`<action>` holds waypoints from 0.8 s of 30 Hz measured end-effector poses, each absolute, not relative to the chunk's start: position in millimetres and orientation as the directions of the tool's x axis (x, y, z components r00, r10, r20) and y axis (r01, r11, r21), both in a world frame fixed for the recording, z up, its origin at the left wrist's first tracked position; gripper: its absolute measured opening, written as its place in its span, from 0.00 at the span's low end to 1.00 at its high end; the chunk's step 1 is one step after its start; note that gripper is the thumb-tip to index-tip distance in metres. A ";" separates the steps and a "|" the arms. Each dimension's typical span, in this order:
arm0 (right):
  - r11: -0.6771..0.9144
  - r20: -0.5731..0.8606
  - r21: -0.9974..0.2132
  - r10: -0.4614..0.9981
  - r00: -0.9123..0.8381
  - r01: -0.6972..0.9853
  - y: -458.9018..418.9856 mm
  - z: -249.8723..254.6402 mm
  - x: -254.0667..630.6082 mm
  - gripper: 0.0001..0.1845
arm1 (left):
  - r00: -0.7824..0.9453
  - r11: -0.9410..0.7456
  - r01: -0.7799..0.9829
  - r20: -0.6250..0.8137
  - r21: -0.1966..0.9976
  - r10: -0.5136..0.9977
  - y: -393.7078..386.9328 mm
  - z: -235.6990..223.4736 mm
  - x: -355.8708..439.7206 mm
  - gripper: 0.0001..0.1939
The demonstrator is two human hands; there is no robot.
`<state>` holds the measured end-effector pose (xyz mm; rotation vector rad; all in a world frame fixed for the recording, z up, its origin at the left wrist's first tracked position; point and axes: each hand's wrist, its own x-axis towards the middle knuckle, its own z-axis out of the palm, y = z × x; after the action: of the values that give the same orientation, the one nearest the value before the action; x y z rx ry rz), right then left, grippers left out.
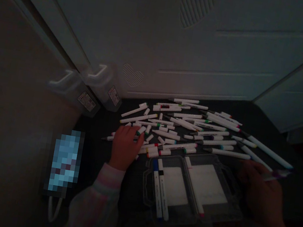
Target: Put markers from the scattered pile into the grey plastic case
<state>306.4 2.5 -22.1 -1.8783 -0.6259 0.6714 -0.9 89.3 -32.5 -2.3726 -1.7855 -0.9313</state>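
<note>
You've got both hands well apart over the black bench (pixel 130 193), in dim light. Your R hand (pixel 265 194), off the R side of the case, is clamped on a slim white marker w/ a purple end (pixel 276 175), held roughly level, the purple end pointing R. Your L hand (pixel 125 146), in a pale pink striped sleeve (pixel 111 178), is down at the near L edge of a loose spread of white markers w/ coloured ends (pixel 180 123), right by some short white caps w/ green ends (pixel 148 129); fingers are bent, can't tell if they're gripping anything. The spread runs across the bench btwn you and the pale panelled wall (pixel 188 69), markers lying at mixed angles, some overlapping. Nearer you, btwn your hands, a clear plastic case (pixel 215 208) lies open w/ white sheets (pixel 209 185) in both halves. In its L half, a blue-ended white marker (pixel 158 188) and a white marker w/ a black band (pixel 163 193) lie side by side; a pink-ended white marker (pixel 194 186) lies along the L edge of the R half, by the middle divide. Far L, two clear plastic bins w/ labels (pixel 103 82) stand nr the wall; nearer you, a pale blue item (pixel 66 161) is pixelated, can't tell what.
</note>
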 end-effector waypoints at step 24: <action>-0.382 -0.178 -0.913 0.692 0.700 0.146 1.8 -25.9 310.2 0.14 | 0.118 -0.275 0.871 0.371 0.407 0.921 94.0 -35.1 -1.3 0.15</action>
<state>310.2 1.8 -25.9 -1.9036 -0.6506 0.6810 -1.3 94.0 -35.1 -2.4128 -1.9407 -0.9189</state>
